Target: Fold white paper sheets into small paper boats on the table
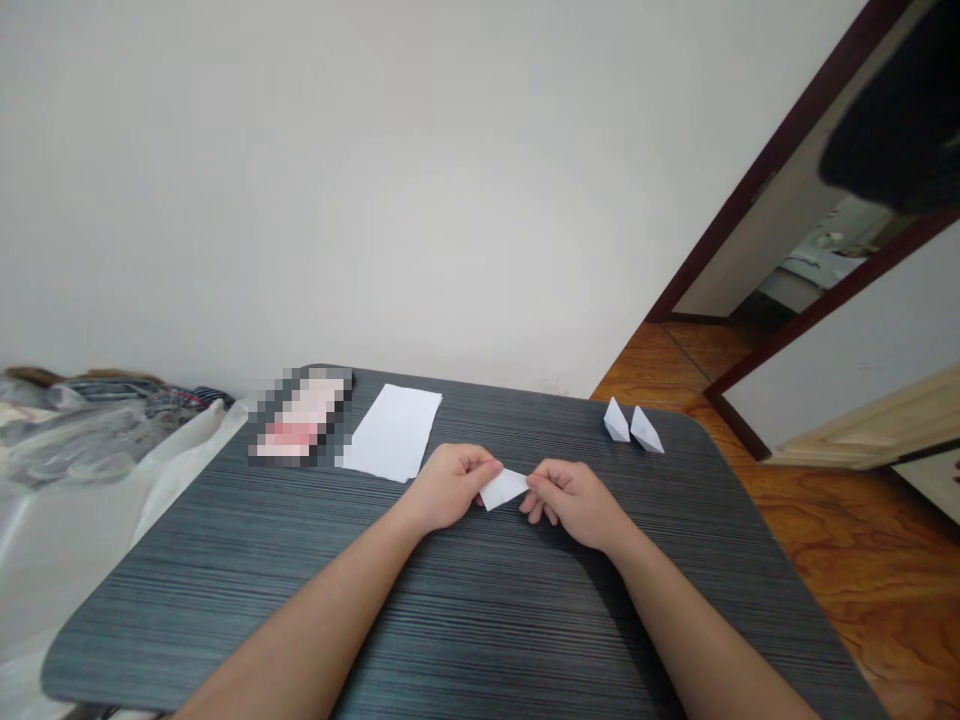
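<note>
A small folded piece of white paper (504, 488) is held just above the dark table, stretched between my two hands. My left hand (454, 484) pinches its left end between thumb and fingers. At its right tip, the thumb and forefinger of my right hand (571, 500) are closed on the paper, the other fingers curled below. Part of the paper's left side is hidden behind my left fingers. Beyond my left hand lies a stack of white paper sheets (394, 430). Two folded white paper shapes (616, 420) with pointed tips stand near the table's far right corner.
The dark wood-grain table (300, 590) has rounded corners and its far edge lies along a white wall. A blurred-out pinkish flat item (300, 415) lies at the far left. Clear plastic sheeting (90, 440) covers things left of the table; a doorway and wooden floor (810, 480) are right.
</note>
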### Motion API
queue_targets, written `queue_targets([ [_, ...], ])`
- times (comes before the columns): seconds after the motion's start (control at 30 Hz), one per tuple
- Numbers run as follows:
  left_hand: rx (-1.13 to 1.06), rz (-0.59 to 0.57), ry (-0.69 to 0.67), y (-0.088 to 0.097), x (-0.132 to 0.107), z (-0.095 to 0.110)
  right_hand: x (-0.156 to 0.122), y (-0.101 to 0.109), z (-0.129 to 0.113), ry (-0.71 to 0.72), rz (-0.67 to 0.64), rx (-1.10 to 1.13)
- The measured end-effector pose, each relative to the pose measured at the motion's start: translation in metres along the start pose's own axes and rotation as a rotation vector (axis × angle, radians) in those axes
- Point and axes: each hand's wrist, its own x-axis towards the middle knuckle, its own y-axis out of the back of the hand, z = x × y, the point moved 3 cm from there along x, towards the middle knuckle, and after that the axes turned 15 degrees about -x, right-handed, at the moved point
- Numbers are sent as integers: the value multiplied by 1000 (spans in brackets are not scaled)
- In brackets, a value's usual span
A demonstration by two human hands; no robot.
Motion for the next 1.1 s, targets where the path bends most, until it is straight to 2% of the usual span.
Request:
queue_targets([
  [0.33, -33, 16, 5, 1, 2, -3, 1, 0, 4, -3, 1, 57],
  [0.7, -78, 13, 20, 0, 2, -3, 0, 4, -2, 58, 60, -38],
  [1.1, -51, 21, 16, 0, 1, -2, -3, 7, -8, 89, 39, -109],
])
